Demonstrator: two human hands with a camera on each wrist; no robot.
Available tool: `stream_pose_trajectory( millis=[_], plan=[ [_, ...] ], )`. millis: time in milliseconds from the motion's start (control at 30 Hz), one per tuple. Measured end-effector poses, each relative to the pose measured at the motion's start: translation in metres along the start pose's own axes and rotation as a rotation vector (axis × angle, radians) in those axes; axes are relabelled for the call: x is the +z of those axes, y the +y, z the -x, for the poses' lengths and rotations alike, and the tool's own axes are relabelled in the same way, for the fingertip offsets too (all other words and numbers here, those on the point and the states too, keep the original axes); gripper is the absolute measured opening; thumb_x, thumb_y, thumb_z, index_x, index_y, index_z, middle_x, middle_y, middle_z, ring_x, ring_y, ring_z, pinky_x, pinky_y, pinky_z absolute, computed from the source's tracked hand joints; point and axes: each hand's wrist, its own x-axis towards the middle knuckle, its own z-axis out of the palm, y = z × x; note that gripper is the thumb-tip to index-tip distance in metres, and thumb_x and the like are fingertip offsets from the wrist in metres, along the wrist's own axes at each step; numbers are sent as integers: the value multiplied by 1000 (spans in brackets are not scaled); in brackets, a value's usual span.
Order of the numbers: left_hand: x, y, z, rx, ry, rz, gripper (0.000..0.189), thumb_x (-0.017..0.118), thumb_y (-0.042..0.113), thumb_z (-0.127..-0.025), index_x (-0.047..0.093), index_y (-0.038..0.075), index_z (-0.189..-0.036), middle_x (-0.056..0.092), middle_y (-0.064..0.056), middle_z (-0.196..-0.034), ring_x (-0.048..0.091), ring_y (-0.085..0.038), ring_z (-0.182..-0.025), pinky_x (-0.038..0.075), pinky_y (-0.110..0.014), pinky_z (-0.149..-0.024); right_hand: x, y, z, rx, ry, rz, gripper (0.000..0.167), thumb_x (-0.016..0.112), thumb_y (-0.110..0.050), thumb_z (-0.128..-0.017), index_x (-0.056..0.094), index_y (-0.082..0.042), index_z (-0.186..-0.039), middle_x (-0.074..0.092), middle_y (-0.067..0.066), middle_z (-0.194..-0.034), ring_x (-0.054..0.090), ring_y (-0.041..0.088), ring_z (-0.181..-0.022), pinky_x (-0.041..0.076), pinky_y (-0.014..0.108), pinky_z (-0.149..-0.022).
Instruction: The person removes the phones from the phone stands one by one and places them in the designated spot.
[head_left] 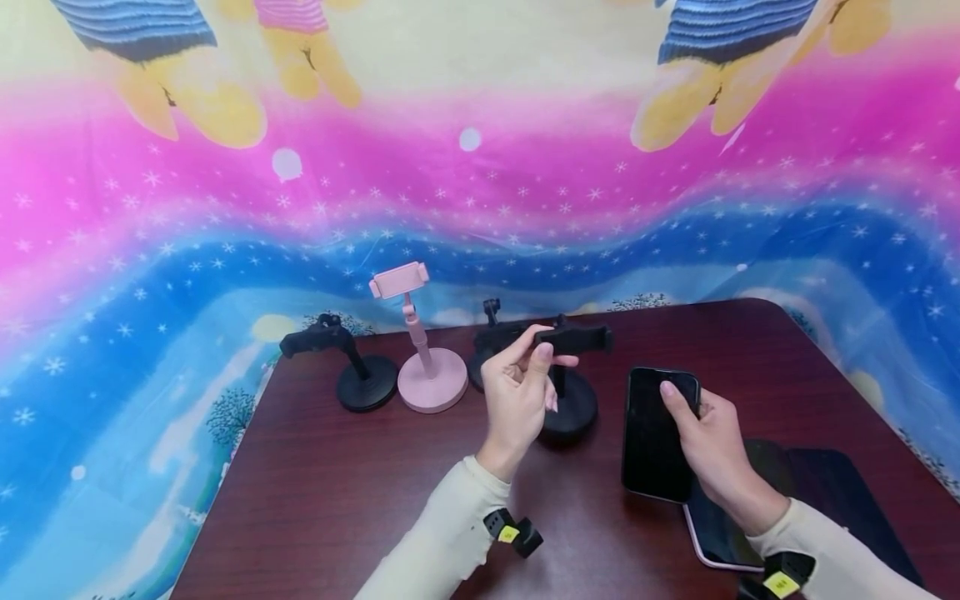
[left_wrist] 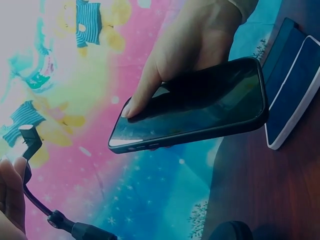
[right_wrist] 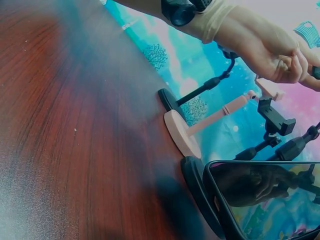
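Observation:
My left hand [head_left: 517,387] pinches one end of the dark clamp [head_left: 581,339] on a black phone stand, between thumb and fingers. The stand's round base [head_left: 576,412] rests on the table. To the right, my right hand [head_left: 716,446] holds a black smartphone [head_left: 647,446] tilted above the table, its thumb on the dark screen. The left wrist view shows this smartphone [left_wrist: 215,112] apart from the clamp [left_wrist: 31,140]. In the right wrist view, the smartphone's glossy screen [right_wrist: 270,205] reflects a hand and a stand.
A pink phone stand [head_left: 432,381] and a black one [head_left: 366,385] stand at the back left of the brown table [head_left: 337,500]. Another black stand [head_left: 491,333] is partly hidden behind my left hand. A pink-edged device [head_left: 723,537] and a dark flat device [head_left: 843,492] lie at right.

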Motion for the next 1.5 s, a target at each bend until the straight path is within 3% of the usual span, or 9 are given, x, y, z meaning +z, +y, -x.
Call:
stream_pose_trajectory(
  millis=[167,767,1067,1500],
  plan=[
    [6,-3,-6,-13,8,-4,28,55,11,-105,64,-6,-125,71,-36,-91,48,-4,-38,48,-25,-40,1,0,0,2,16,24,26,56,-24,-105,73,-22,-84,75,-15,-73,71,1,-65,58,21,-59],
    [16,-15,-31,-62,-21,-75,29,56,18,-104,67,2,-126,75,-29,-96,49,-10,-38,48,-27,-42,1,0,-3,7,4,21,26,56,-25,-105,72,-22,-86,75,-15,-74,71,1,-66,58,21,-59],
    [21,-22,-41,-69,-48,-86,29,56,17,-104,66,0,-126,74,-29,-97,49,-9,-39,48,-26,-42,0,1,-2,12,4,45,25,55,-26,-106,72,-25,-88,75,-16,-74,71,1,-67,58,21,-60],
    [24,-29,-54,-142,-18,-84,28,53,19,-105,67,4,-124,74,-29,-100,48,-10,-41,48,-23,-45,1,2,-3,9,26,52,26,56,-25,-105,73,-22,-85,75,-16,-73,69,0,-65,57,20,-60]
  ],
)
